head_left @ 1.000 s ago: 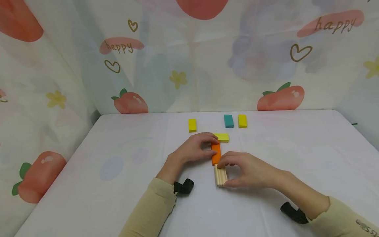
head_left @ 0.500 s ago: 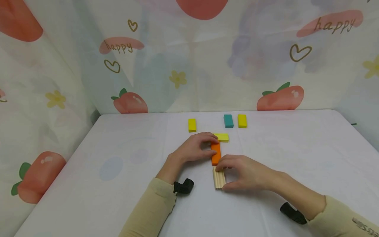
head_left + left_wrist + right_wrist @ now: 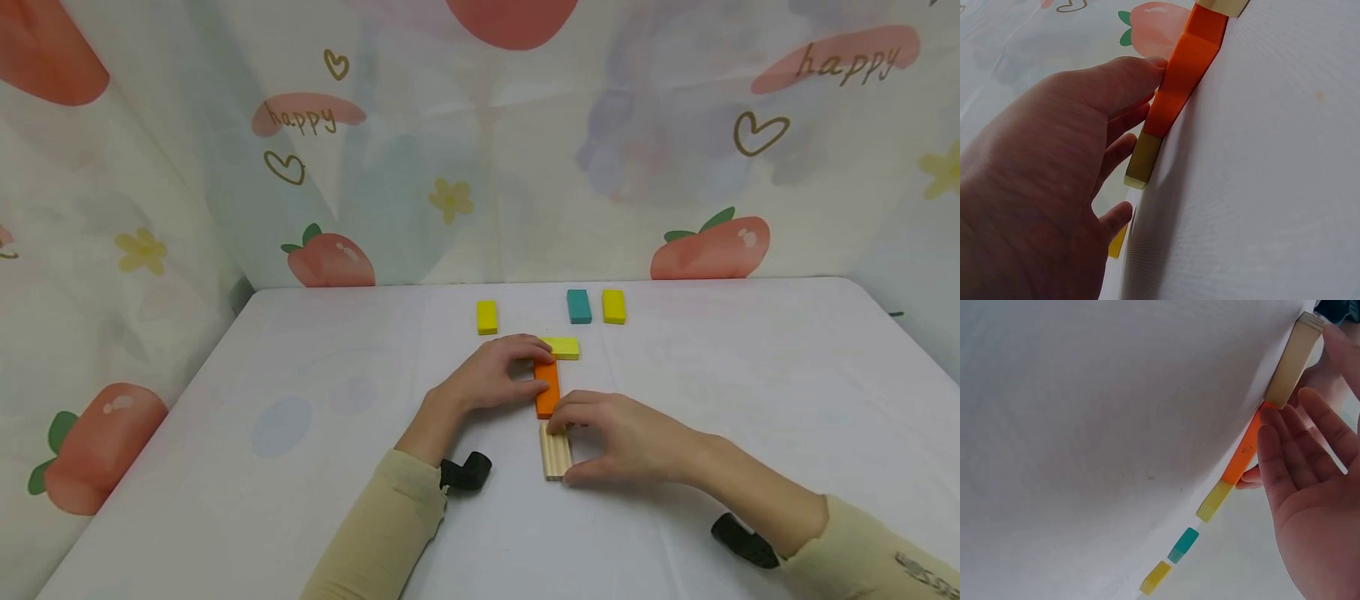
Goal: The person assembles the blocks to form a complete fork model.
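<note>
An orange block [image 3: 547, 390] lies lengthwise on the table in the head view. My left hand [image 3: 487, 375] grips it from the left, thumb on its side and fingertips at its far end. A yellow block [image 3: 562, 348] lies crosswise beyond it, partly hidden by those fingers. At the near end of the orange block is a plain, ridged wooden block [image 3: 556, 454], roughly in line with it. My right hand [image 3: 630, 437] pinches this wooden block, index finger by the far end and thumb by the near right corner. The right wrist view shows the wooden block [image 3: 1294, 359] beside the orange one.
Toward the back edge lie a yellow block [image 3: 487, 317], a teal block [image 3: 579, 307] and another yellow block [image 3: 613, 307]. A white cloth covers the table [image 3: 300, 517]. A printed curtain [image 3: 525, 167] stands behind it.
My right hand has drawn the wooden block slightly toward me and to the left, then stopped. My left hand, the orange block and the other blocks have stayed in place.
</note>
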`<action>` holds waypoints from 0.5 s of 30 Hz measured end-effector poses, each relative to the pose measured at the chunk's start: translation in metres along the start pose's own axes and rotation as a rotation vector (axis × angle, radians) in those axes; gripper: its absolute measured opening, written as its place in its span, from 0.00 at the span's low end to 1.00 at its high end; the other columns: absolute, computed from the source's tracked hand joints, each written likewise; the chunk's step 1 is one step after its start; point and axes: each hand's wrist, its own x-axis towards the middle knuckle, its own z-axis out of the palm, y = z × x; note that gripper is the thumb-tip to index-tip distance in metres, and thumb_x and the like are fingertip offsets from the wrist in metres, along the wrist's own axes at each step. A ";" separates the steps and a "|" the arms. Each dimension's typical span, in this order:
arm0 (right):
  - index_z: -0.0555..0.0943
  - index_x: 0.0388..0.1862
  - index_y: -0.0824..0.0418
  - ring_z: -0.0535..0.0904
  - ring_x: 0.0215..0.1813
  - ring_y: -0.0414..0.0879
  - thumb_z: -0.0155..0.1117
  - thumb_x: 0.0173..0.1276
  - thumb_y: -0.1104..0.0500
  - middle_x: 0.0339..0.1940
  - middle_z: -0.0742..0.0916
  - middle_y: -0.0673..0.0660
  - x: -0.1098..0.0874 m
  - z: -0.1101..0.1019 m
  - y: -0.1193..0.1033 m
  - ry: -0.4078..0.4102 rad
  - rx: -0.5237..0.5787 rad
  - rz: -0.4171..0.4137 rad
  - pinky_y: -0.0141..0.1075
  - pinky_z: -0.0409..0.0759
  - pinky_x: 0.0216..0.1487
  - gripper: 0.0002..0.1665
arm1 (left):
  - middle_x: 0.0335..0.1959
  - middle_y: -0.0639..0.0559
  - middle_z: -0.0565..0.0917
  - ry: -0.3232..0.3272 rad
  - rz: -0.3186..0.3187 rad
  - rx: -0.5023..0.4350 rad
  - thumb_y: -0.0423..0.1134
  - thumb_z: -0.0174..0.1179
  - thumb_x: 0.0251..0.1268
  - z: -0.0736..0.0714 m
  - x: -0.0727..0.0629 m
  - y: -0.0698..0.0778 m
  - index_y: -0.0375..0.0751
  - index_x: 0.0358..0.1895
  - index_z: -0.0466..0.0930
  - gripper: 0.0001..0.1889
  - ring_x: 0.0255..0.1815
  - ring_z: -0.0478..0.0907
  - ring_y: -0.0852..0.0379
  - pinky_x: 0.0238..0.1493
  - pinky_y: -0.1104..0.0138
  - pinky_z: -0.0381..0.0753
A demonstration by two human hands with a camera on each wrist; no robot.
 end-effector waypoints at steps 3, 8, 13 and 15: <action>0.83 0.51 0.45 0.77 0.54 0.39 0.78 0.59 0.44 0.53 0.81 0.38 -0.002 -0.003 -0.001 0.019 -0.017 -0.002 0.43 0.78 0.59 0.22 | 0.63 0.58 0.79 -0.002 -0.002 -0.001 0.43 0.68 0.67 0.000 0.000 0.001 0.48 0.57 0.84 0.17 0.69 0.68 0.61 0.71 0.68 0.62; 0.83 0.49 0.44 0.78 0.55 0.41 0.79 0.59 0.45 0.53 0.81 0.38 -0.004 -0.006 -0.002 0.037 -0.012 -0.010 0.44 0.79 0.59 0.22 | 0.63 0.58 0.79 -0.006 -0.006 0.009 0.44 0.68 0.67 -0.001 0.000 0.002 0.48 0.58 0.84 0.17 0.69 0.68 0.60 0.71 0.67 0.63; 0.83 0.50 0.44 0.77 0.55 0.41 0.80 0.59 0.47 0.53 0.80 0.38 -0.004 -0.004 -0.003 0.014 -0.005 0.000 0.44 0.78 0.60 0.22 | 0.63 0.58 0.79 -0.008 -0.010 0.001 0.44 0.69 0.67 -0.001 0.000 0.002 0.48 0.57 0.84 0.17 0.69 0.68 0.60 0.71 0.67 0.63; 0.83 0.50 0.44 0.77 0.55 0.40 0.80 0.59 0.47 0.53 0.80 0.38 -0.004 -0.003 -0.003 0.012 -0.012 0.003 0.44 0.78 0.60 0.21 | 0.63 0.58 0.79 -0.009 -0.010 -0.002 0.43 0.69 0.67 -0.001 0.000 0.002 0.48 0.57 0.84 0.17 0.69 0.68 0.60 0.71 0.67 0.63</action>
